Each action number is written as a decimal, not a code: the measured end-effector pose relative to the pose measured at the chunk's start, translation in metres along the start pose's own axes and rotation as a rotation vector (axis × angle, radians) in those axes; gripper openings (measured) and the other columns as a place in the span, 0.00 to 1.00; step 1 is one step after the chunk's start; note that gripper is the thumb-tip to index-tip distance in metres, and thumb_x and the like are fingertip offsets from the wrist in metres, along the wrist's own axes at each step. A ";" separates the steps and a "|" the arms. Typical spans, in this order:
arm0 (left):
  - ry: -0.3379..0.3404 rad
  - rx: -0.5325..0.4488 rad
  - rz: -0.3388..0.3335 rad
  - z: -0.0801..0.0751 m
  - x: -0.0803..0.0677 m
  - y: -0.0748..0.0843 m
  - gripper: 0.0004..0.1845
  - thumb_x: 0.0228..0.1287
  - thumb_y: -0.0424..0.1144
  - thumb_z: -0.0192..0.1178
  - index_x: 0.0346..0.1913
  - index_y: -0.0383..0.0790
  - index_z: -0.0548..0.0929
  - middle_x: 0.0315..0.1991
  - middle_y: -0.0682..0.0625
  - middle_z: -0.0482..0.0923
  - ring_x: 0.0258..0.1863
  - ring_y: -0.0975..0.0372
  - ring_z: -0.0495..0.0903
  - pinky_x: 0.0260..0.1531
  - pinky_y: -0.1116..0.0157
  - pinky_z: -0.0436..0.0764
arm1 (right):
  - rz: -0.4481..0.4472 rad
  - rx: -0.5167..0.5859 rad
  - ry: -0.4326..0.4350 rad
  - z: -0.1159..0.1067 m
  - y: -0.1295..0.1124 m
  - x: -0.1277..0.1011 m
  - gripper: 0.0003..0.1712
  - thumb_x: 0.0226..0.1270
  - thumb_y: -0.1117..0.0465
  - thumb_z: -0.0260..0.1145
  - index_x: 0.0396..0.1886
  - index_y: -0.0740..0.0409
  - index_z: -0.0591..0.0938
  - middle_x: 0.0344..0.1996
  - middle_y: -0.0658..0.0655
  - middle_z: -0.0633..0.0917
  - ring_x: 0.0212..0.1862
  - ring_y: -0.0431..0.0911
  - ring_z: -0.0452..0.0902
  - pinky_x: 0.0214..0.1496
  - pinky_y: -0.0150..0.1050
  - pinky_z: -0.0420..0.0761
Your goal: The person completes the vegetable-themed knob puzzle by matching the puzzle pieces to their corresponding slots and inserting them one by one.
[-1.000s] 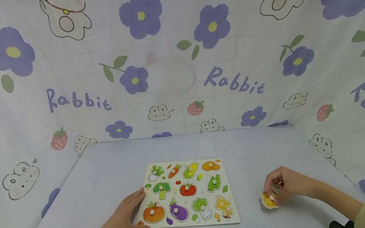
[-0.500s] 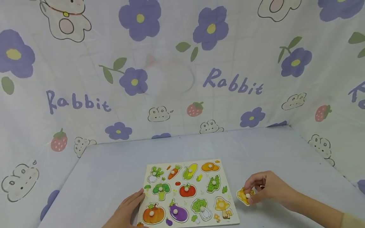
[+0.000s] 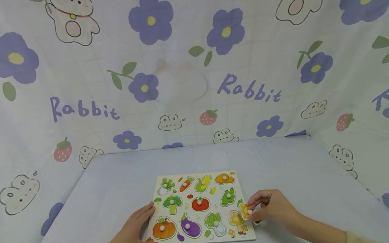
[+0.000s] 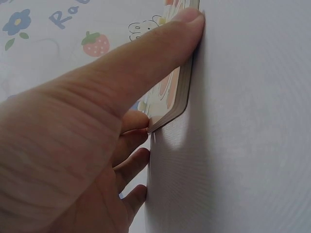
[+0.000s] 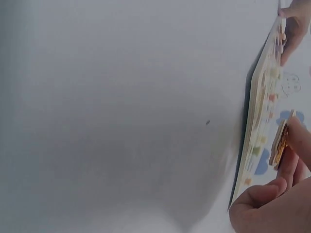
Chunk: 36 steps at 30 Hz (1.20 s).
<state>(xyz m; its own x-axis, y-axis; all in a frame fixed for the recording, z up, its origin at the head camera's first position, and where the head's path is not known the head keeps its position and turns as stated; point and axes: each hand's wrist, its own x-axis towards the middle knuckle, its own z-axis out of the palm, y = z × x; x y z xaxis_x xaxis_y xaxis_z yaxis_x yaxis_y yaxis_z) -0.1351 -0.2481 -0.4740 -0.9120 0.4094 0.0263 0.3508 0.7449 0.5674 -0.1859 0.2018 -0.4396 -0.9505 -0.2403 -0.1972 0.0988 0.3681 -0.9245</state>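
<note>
A wooden vegetable puzzle board (image 3: 186, 204) lies near the front of the cloth-covered table, with pumpkin (image 3: 164, 228), eggplant (image 3: 190, 226), tomato (image 3: 200, 203) and other pegged pieces set in it. My left hand (image 3: 137, 222) rests flat against the board's left edge; in the left wrist view its thumb (image 4: 160, 46) lies along the board's edge (image 4: 183, 92). My right hand (image 3: 268, 206) pinches a yellow puzzle piece (image 3: 244, 210) by its knob, holding it tilted just above the board's right edge beside the mushroom (image 3: 236, 218). The right wrist view shows that piece (image 5: 278, 145) edge-on beside my fingers (image 5: 272, 199).
A lavender cloth covers the table (image 3: 273, 162). A floral "Rabbit" printed sheet (image 3: 194, 74) hangs as a backdrop behind and at both sides, closing in the table. In the right wrist view the board (image 5: 256, 126) appears edge-on, with the left hand (image 5: 294, 29) at its far end.
My right hand has carried the yellow piece leftward from the bare table to the board's right edge. The left hand and board have stayed put.
</note>
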 end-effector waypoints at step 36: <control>0.039 0.042 0.065 0.003 0.000 -0.005 0.54 0.48 0.61 0.74 0.69 0.26 0.66 0.70 0.35 0.62 0.64 0.39 0.64 0.60 0.41 0.69 | 0.168 0.092 0.096 0.051 0.000 0.003 0.21 0.35 0.70 0.84 0.31 0.63 0.83 0.27 0.55 0.84 0.23 0.43 0.75 0.18 0.33 0.69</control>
<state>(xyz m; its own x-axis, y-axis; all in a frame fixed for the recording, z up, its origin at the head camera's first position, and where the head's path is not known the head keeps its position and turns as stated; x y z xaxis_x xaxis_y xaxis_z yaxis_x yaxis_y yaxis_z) -0.1359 -0.2505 -0.4788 -0.8941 0.4378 0.0943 0.4177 0.7393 0.5282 -0.1740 0.1553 -0.4571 -0.9417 -0.0945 -0.3229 0.2800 0.3115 -0.9080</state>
